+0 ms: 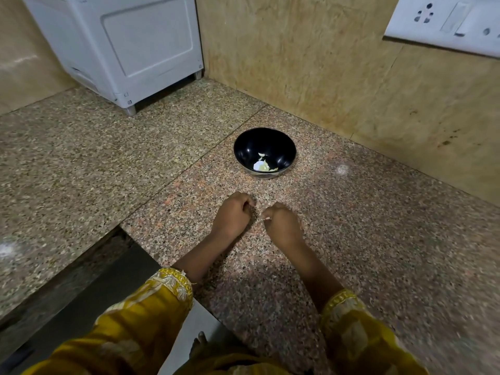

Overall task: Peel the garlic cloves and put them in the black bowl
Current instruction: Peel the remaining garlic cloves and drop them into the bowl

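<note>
1. garlic cloves are tiny, light and firm, but the papery skin is brittle and tears in flakes. my guess is the best hold is a fingertip pinch at the pointed end, with a nail getting under the skin at the root end. once bare they get a bit sticky and slippery.
2. the right hand (284,226) has its fingers curled in and pinches a small pale bit (266,218) at the tips. i can't tell if it's clove or just skin.
3. the left hand (234,215) is just beside it on the left, also curled into a loose fist. whatever's inside is hidden, so i can't tell if it holds anything.
4. the black bowl (249,147) sits a little farther back than both hands. it's round, glossy and smooth, so probably light and easy to nudge. a few whitish garlic pieces (261,165) lie on its bottom.
5. the counter (378,226) is speckled polished stone, hard and slick, so a dropped clove would skid.
6. the far wall (311,63) is beige marbled tile. a white plastic appliance (130,50) stands far left, a white socket plate (446,20) sits far right, and the yellow embroidered sleeves (151,307) look like soft cloth.
</note>
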